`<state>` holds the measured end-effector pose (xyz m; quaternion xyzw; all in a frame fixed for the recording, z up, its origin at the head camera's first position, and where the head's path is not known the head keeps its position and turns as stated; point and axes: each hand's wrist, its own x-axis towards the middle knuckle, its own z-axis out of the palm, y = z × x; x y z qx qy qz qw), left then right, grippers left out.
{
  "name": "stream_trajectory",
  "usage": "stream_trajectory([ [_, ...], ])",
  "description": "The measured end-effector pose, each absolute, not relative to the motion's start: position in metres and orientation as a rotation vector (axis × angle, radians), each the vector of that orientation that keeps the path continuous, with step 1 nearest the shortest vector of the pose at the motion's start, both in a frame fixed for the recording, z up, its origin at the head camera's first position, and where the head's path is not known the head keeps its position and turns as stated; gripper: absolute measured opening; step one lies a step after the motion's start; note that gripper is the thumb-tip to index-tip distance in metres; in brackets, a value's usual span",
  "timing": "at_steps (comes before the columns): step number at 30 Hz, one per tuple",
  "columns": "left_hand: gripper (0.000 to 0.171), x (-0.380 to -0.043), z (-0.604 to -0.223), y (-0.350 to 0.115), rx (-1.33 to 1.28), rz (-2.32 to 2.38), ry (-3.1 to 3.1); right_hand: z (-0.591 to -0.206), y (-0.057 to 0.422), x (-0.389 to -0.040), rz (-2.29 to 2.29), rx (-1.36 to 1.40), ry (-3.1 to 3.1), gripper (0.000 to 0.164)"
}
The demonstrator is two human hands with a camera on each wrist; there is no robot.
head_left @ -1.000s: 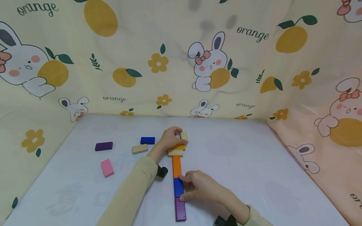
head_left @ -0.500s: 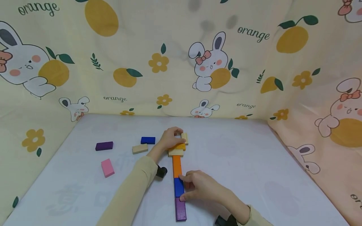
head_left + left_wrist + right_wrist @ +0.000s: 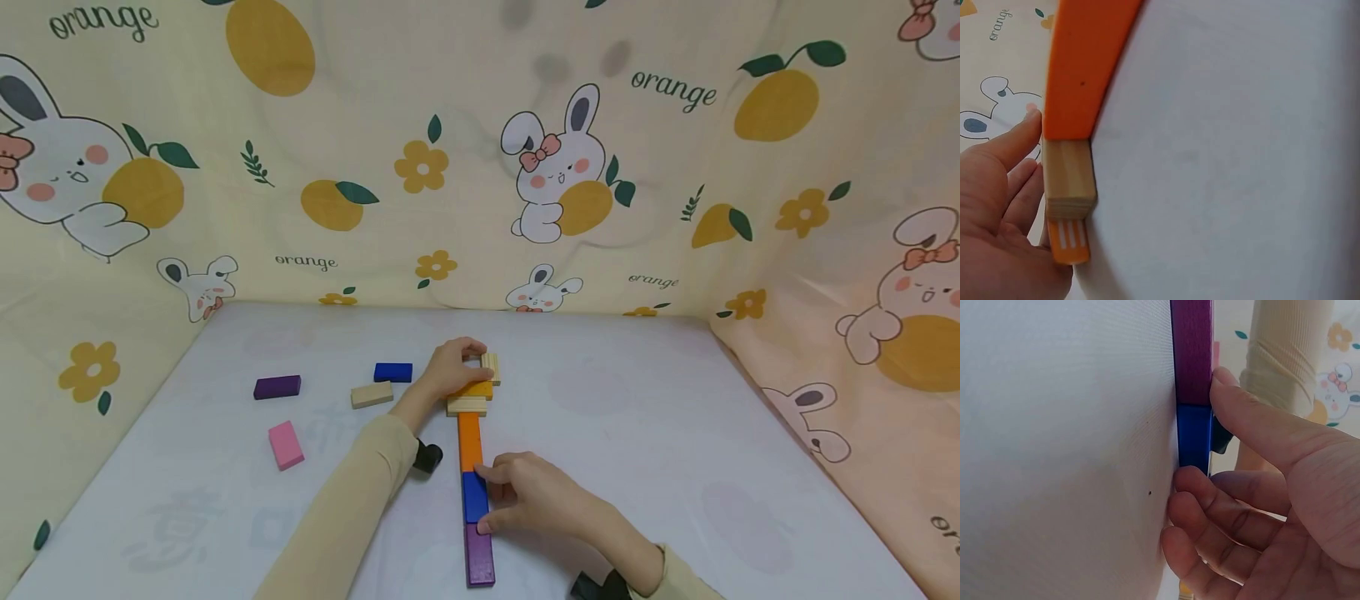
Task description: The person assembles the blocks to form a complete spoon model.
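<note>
A straight row of blocks runs toward the far side: a purple block (image 3: 480, 558), a blue block (image 3: 474, 497) and an orange block (image 3: 470, 442). At its far end lie a plain wooden block (image 3: 467, 406) crosswise, a yellow block (image 3: 476, 390) and a second plain wooden block (image 3: 491, 367), set lengthwise. My left hand (image 3: 448, 368) holds this lengthwise block between thumb and fingers. My right hand (image 3: 536, 496) pinches the blue block, thumb (image 3: 1225, 387) by the purple joint and index finger by the orange one. The left wrist view shows the yellow block's striped end (image 3: 1071, 240).
To the left lie a dark purple block (image 3: 277, 387), a pink block (image 3: 286, 445), a plain wooden block (image 3: 371, 395) and another blue block (image 3: 393, 372). A white cloth (image 3: 637, 417) covers the table. Behind it hangs a rabbit-and-orange patterned curtain (image 3: 465, 225).
</note>
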<state>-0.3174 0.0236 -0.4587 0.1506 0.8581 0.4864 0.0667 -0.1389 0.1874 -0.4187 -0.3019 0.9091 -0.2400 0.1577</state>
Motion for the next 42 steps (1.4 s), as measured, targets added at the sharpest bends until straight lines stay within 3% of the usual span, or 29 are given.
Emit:
stream_trajectory([
  [13,0.038,-0.305,-0.430,-0.010,0.630,1.509,2.668,-0.419,0.186,-0.140,-0.672,-0.874,2.624,0.071],
  [19,0.043,-0.267,-0.408,-0.063,0.731,1.480,2.749,-0.421,0.184,-0.140,-0.680,-0.877,2.617,0.071],
  [24,0.051,-0.225,-0.395,-0.116,0.644,1.448,2.793,-0.421,0.183,-0.140,-0.677,-0.877,2.619,0.071],
  [34,0.053,-0.164,-0.413,-0.210,0.403,1.429,2.962,-0.419,0.184,-0.141,-0.685,-0.841,2.611,0.071],
  [42,0.058,-0.158,-0.435,-0.244,0.321,1.551,2.886,-0.418,0.183,-0.139,-0.693,-0.812,2.603,0.072],
])
